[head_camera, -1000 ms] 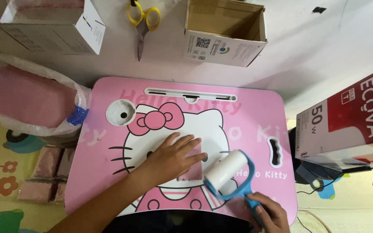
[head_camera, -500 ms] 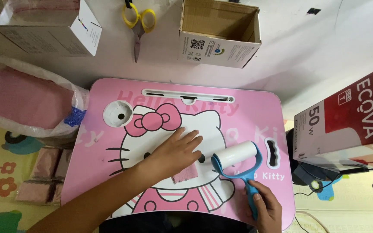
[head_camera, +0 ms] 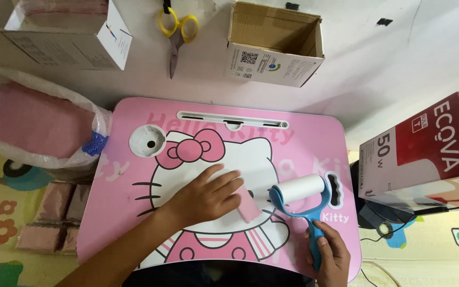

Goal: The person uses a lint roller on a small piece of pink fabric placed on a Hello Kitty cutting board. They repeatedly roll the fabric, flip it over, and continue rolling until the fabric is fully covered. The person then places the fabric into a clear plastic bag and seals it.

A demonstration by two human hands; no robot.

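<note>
Lifting lint roller (head_camera: 303, 190) rightward off pink cloth (head_camera: 247, 209)

The left forearm comes in from the bottom left and goes diagonally up to the right. The left hand (head_camera: 205, 197) lies flat with the palm down, the fingers (head_camera: 229, 183) stretched and a little spread, pointing to the right, the fingertips pressing down. The right hand (head_camera: 329, 256) is low at the bottom right, only partly in view. It is closed in a fist, the thumb lying on top and pointing up. The two hands are apart and do not touch each other
</note>
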